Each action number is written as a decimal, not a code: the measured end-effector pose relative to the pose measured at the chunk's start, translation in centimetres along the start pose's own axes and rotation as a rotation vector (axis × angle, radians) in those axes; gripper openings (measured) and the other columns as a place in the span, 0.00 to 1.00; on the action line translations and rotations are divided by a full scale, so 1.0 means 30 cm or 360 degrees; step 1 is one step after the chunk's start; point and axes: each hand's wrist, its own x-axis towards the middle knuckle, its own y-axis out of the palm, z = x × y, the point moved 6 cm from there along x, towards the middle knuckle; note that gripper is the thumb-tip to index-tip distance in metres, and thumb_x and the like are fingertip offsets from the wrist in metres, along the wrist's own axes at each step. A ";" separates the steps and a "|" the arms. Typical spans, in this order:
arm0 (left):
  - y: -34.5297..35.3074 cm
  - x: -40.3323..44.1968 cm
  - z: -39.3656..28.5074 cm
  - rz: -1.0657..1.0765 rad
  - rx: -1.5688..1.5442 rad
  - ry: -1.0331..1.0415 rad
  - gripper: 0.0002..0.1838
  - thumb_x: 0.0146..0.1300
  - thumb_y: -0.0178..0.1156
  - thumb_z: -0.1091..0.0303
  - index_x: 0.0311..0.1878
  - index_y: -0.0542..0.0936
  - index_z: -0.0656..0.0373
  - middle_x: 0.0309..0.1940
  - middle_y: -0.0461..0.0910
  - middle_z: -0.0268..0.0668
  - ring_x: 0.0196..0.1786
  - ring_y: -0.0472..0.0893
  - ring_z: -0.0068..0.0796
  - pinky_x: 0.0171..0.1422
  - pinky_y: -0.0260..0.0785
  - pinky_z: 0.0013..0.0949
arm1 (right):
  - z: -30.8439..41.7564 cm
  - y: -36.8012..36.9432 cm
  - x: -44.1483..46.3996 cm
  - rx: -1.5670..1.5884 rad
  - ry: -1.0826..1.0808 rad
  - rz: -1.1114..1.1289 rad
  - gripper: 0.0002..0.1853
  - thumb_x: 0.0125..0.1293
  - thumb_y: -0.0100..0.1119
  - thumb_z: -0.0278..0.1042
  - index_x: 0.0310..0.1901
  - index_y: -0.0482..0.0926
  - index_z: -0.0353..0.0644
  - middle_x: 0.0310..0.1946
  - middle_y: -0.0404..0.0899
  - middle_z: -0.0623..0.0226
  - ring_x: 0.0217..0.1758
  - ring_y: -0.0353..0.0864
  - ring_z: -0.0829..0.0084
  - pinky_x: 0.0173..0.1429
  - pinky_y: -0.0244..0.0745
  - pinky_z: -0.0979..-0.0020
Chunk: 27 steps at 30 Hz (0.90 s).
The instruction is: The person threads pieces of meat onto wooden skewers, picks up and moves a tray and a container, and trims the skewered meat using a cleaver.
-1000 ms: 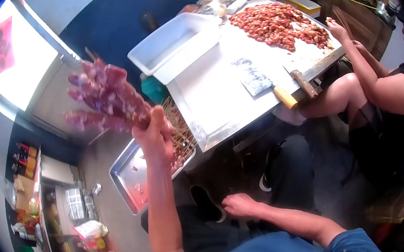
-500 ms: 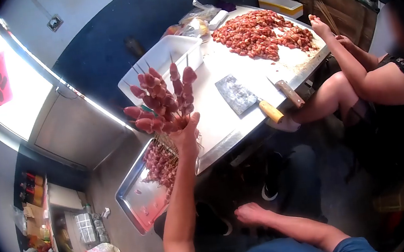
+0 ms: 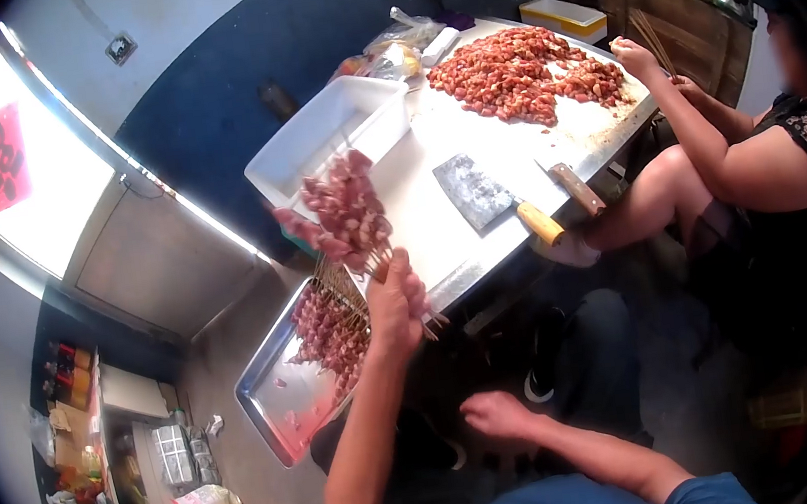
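A bunch of meat skewers [image 3: 348,208] is gripped by the sticks in my left hand [image 3: 395,303], above the table's near left corner. The meat points up and away from me, and stick ends poke out below my fist. Lower left, a metal tray [image 3: 277,409] holds more meat skewers [image 3: 324,327], piled on its far side. My right hand [image 3: 494,414] hangs low over my lap, its fingers curled, with nothing visible in it. Beyond the bunch stands a white plastic tub [image 3: 308,128] on the table.
On the white table [image 3: 409,211] lie a cleaver [image 3: 477,193], a wooden-handled knife [image 3: 575,186] and a heap of cut meat [image 3: 512,72]. At the right, a seated person [image 3: 744,150] holds thin sticks [image 3: 652,40]. A cluttered shelf [image 3: 113,469] stands lower left.
My left hand has moved down and slightly right with the skewers, which now bunch closer together and show their lower stick ends. My right hand has shifted slightly left and up.
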 end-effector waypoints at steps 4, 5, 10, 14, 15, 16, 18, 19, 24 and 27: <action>-0.029 -0.106 0.146 0.0077 -0.0257 -0.0533 0.12 0.73 0.47 0.58 0.35 0.69 0.53 0.15 0.57 0.22 0.14 0.54 0.15 0.18 0.46 0.23 | -0.021 -0.122 0.011 0.0895 0.0904 -0.0160 0.13 0.65 0.58 0.35 0.46 0.81 0.36 0.33 0.83 0.64 0.32 0.81 0.78 0.36 0.76 0.76; -0.029 -0.129 0.183 0.0102 -0.0331 -0.0598 0.11 0.74 0.46 0.60 0.36 0.68 0.55 0.16 0.58 0.23 0.14 0.55 0.15 0.18 0.47 0.22 | -0.039 -0.130 0.008 0.1207 0.0977 -0.0214 0.14 0.67 0.56 0.37 0.47 0.80 0.35 0.35 0.83 0.64 0.33 0.81 0.77 0.36 0.76 0.76; 0.004 -0.189 0.244 0.0126 -0.0372 -0.0678 0.10 0.75 0.44 0.63 0.41 0.70 0.59 0.17 0.60 0.26 0.15 0.56 0.15 0.19 0.48 0.22 | 0.007 -0.198 0.000 0.2001 0.1085 -0.0080 0.26 0.73 0.46 0.54 0.54 0.73 0.35 0.43 0.81 0.59 0.40 0.82 0.71 0.47 0.77 0.71; 0.014 -0.190 0.282 0.0042 -0.0313 -0.0705 0.10 0.74 0.46 0.64 0.43 0.70 0.61 0.18 0.64 0.28 0.16 0.57 0.16 0.22 0.51 0.24 | 0.132 -0.272 -0.005 0.2280 0.0917 0.0176 0.28 0.73 0.44 0.58 0.53 0.73 0.36 0.43 0.82 0.57 0.42 0.83 0.69 0.49 0.78 0.69; -0.002 -0.180 0.298 0.0091 -0.0326 -0.0718 0.11 0.74 0.46 0.63 0.44 0.71 0.62 0.20 0.68 0.31 0.16 0.62 0.19 0.26 0.62 0.26 | 0.155 -0.293 -0.005 0.2221 0.0893 0.0180 0.27 0.72 0.45 0.57 0.52 0.73 0.37 0.40 0.82 0.58 0.39 0.84 0.70 0.47 0.78 0.69; 0.011 -0.184 0.294 0.0091 -0.0332 -0.0720 0.11 0.74 0.46 0.63 0.44 0.71 0.62 0.20 0.68 0.31 0.16 0.62 0.19 0.26 0.62 0.26 | 0.173 -0.311 0.000 0.2163 0.0866 0.0183 0.26 0.72 0.46 0.57 0.50 0.74 0.37 0.38 0.83 0.59 0.37 0.84 0.71 0.46 0.79 0.70; 0.028 -0.186 0.277 -0.0007 -0.0222 -0.0685 0.13 0.75 0.46 0.62 0.48 0.71 0.63 0.22 0.68 0.29 0.19 0.65 0.20 0.32 0.72 0.29 | 0.189 -0.325 0.018 0.2081 0.0938 0.0128 0.24 0.72 0.48 0.55 0.47 0.75 0.38 0.35 0.83 0.60 0.34 0.83 0.72 0.43 0.79 0.72; 0.021 -0.175 0.284 0.0092 -0.0272 -0.0671 0.15 0.75 0.46 0.60 0.49 0.71 0.63 0.25 0.74 0.34 0.23 0.75 0.27 0.40 0.78 0.37 | 0.188 -0.328 0.027 0.2003 0.1004 0.0073 0.22 0.71 0.51 0.54 0.45 0.75 0.39 0.33 0.83 0.61 0.31 0.83 0.73 0.40 0.79 0.73; -0.034 -0.151 0.337 0.0200 -0.0243 -0.0666 0.18 0.74 0.47 0.57 0.50 0.71 0.64 0.33 0.80 0.43 0.34 0.83 0.39 0.43 0.80 0.41 | 0.182 -0.304 0.073 0.1878 0.1114 -0.0093 0.16 0.70 0.55 0.47 0.40 0.76 0.40 0.29 0.81 0.63 0.26 0.81 0.77 0.32 0.77 0.77; -0.031 -0.162 0.334 0.0255 -0.0243 -0.0680 0.18 0.74 0.48 0.56 0.51 0.71 0.64 0.35 0.81 0.44 0.36 0.83 0.40 0.45 0.79 0.41 | 0.178 -0.284 0.084 0.1857 0.1112 -0.0134 0.14 0.70 0.55 0.44 0.39 0.76 0.40 0.27 0.81 0.65 0.24 0.79 0.78 0.29 0.75 0.78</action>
